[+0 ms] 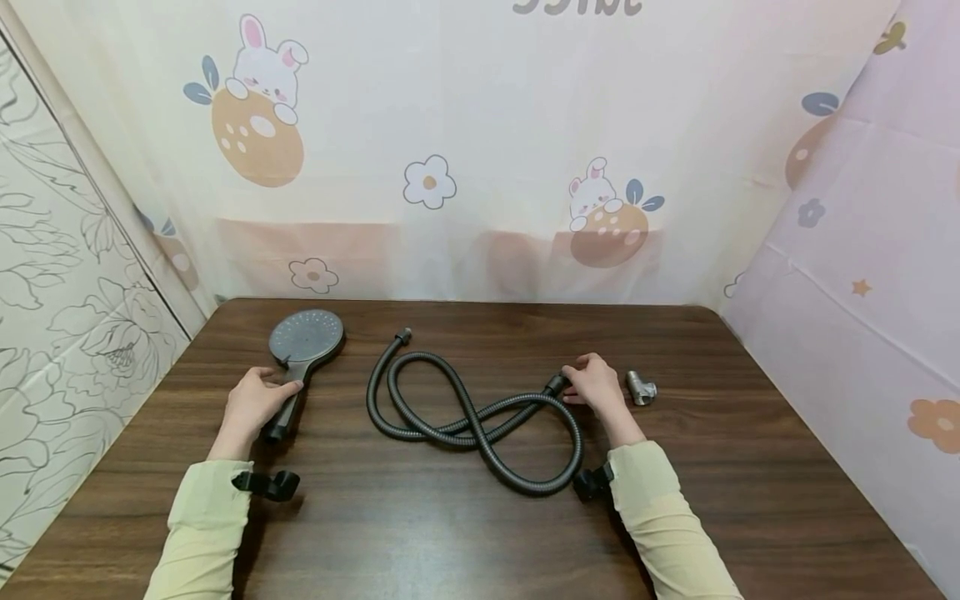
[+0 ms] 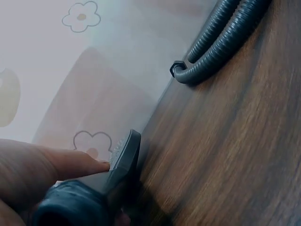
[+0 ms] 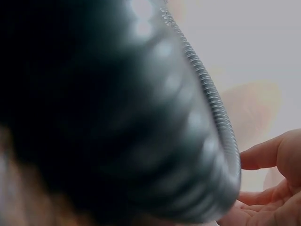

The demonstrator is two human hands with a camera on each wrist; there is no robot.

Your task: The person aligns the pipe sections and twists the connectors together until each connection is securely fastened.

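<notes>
On the left of the table lies a grey shower head, its round spray face up. My left hand grips its handle, the thumb on top and fingers at the far side; in the left wrist view the handle end is close below the thumb. A dark ribbed shower hose lies looped in the middle. At the hose's right-hand connector, my right hand pinches the end between thumb and fingers. A hose loop hides much of that grip in the right wrist view.
A small silver metal fitting lies just right of my right hand. The hose's other connector points to the back of the table. A printed curtain hangs behind the brown wooden table. Black camera straps are on both wrists.
</notes>
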